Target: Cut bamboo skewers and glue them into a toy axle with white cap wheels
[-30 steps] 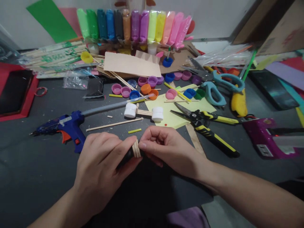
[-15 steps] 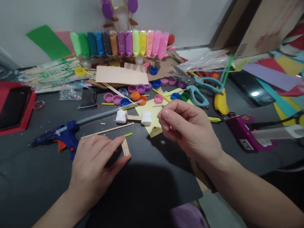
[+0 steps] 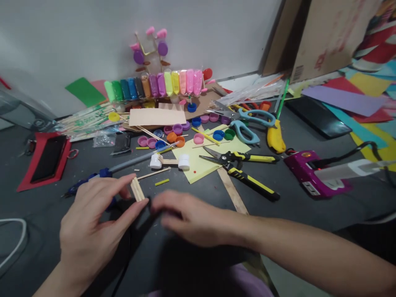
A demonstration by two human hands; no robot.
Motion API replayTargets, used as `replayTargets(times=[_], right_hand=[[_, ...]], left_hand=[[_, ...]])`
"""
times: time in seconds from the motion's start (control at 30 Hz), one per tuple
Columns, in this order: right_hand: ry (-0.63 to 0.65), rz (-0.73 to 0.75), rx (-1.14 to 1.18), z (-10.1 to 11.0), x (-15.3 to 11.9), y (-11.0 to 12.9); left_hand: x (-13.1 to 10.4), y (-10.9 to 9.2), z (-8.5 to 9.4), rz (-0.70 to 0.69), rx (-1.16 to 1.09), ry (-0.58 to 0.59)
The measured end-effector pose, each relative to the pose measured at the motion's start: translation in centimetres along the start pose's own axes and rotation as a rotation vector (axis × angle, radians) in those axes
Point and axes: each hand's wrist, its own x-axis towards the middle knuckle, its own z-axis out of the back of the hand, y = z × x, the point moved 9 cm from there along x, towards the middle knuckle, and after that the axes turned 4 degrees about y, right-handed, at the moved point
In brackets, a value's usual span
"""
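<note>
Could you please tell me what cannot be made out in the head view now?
Head view throughout:
- Blue plastic glue gun: mostly hidden by the left hand.
- Right hand: blur obscures whether it holds anything.
- Curved white cable: rest cut off by the left edge.

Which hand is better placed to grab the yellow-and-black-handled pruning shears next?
Probably the right hand: it is nearer the pruning shears and seems empty, though it is blurred. The left hand pinches a short bundle of wooden sticks.
</note>
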Motion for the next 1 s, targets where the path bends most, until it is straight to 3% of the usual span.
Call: replayTargets(times=[0.03,0.07,0.1,0.2,0.23,0.33,0.37,0.43,0.5,0.6,0.73,0.87,1.0], right_hand=[[-0.165,0.034,-0.017,1.1,-0.1,0.2],[-0.216,0.094,-0.033,1.3,-0.2,0.7],[-0.142,0.168,-0.043,0.6,0.0,1.3],[0.277,0.321,-0.155,-2.9,-0.3,2.5],[0.292,0.303,-0.227,-2.9,-0.3,2.2],[0.081,0.171,-0.394,-0.9,0.1,1.1],[0.094,0.197,-0.420,-1.2,-0.1,1.2],[0.237,0.338,-0.501,-3.4,-0.7,1.9],[0.302,0.370,-0.608,-4.7,-0.9,1.7],[0.198,0.161,-0.723,-3.6,-0.2,0.2],[0.306,0.284,-0.692,-4.4,-0.7,1.0],[0.140,0.120,-0.751,-2.4,-0.3,0.1],[0.284,0.301,-0.721,-4.1,-1.7,1.0]], left_hand=[[-0.1,0.2,0.3,0.020,-0.001,-0.007],[-0.2,0.3,0.5,0.036,-0.003,-0.018],[-0.3,0.4,0.9,0.043,-0.006,-0.038],[-0.9,0.6,1.4,0.083,-0.041,-0.042],[-1.1,0.8,1.4,0.104,-0.054,-0.029],[-1.7,1.0,1.4,0.139,-0.076,-0.011],[-1.9,0.9,1.3,0.138,-0.079,-0.006],[-2.1,0.6,1.3,0.117,-0.077,-0.007],[-2.1,0.1,1.2,0.091,-0.071,-0.002],[-2.2,-0.9,0.9,0.054,-0.051,0.019],[-2.4,-2.0,0.5,0.020,-0.048,0.038],[-2.7,-2.6,0.5,-0.006,-0.053,0.028],[-2.5,-3.1,0.2,-0.050,-0.052,0.042]])
